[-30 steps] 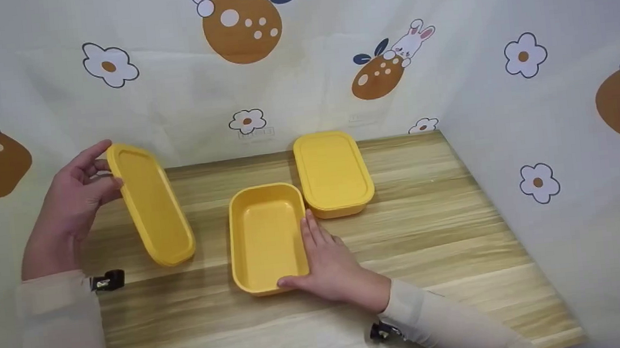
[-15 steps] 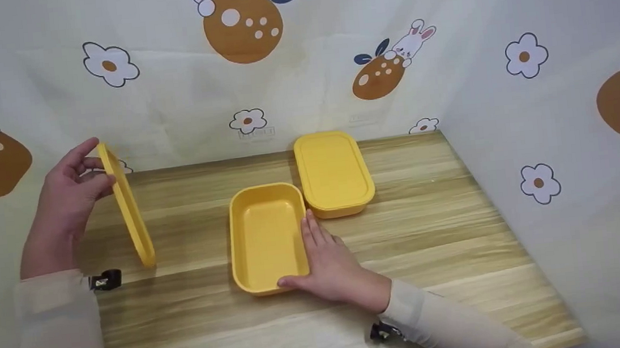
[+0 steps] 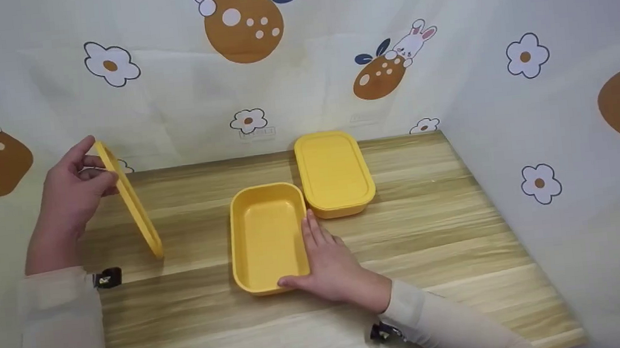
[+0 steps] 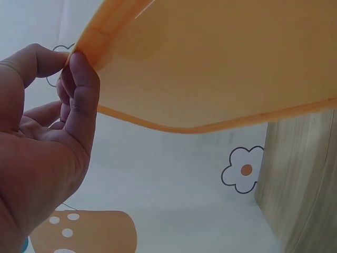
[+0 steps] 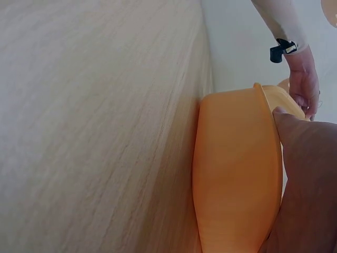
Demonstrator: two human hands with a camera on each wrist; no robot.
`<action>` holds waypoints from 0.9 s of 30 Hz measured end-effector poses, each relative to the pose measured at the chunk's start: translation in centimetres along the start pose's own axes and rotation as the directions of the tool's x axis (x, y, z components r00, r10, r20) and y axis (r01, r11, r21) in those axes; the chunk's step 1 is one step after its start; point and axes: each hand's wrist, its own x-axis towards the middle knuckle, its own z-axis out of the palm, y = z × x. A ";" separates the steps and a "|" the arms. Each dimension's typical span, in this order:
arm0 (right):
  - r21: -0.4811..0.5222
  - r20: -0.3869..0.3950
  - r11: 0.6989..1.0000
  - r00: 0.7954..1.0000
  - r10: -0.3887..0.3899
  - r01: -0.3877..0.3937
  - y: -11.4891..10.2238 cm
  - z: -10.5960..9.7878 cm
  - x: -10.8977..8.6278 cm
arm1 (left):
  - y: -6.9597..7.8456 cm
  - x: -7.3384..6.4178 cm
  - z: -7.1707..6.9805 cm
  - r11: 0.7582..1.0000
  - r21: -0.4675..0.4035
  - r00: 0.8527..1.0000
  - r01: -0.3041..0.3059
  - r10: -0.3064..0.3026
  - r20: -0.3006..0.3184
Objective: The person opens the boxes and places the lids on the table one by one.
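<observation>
In the head view, my left hand (image 3: 75,188) pinches a yellow lid (image 3: 134,205) by its far left edge, between thumb and fingers. The lid is raised off the table and tilted, nearly edge-on in this view. A broad face of the lid (image 4: 210,63) fills the top of the left wrist view. An uncovered yellow food container (image 3: 268,246) sits on the table with nothing inside. Against its right side rest the straight fingers of my right hand (image 3: 333,268), and the thumb lies over the near rim.
A second yellow container with its lid on (image 3: 335,171) stands just behind and right of the uncovered one. The wooden table (image 3: 437,252) meets patterned cloth walls (image 3: 167,108) at the back and right.
The lid has turned from showing its broad face to nearly edge-on, its lower end swinging left and then slightly back right. The right hand and both containers stay in place.
</observation>
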 end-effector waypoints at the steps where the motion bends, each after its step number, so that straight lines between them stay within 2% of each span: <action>1: -0.001 0.001 1.000 1.000 0.000 0.000 0.0 0.0 0.0 | 0.1 0.0 0.1 1.000 0.017 1.000 -0.005 0.005 0.002; 6: -0.002 0.004 1.000 1.000 0.000 0.000 -0.1 -0.1 -0.1 | 0.5 0.0 0.6 0.984 0.177 1.000 -0.017 0.014 0.016; 10: 0.002 0.007 1.000 1.000 -0.001 0.001 -0.2 -0.2 -0.2 | 0.8 0.2 0.9 0.965 0.261 1.000 -0.006 -0.003 0.031; 14: 0.003 0.005 1.000 1.000 -0.003 0.003 -0.1 -0.1 -0.1 | 0.8 0.4 1.2 0.954 0.299 0.999 0.004 -0.015 0.034; 27: -0.005 0.009 1.000 1.000 0.007 -0.007 -0.1 -0.1 -0.1 | 0.6 0.5 1.6 0.944 0.331 1.000 0.016 -0.006 -0.031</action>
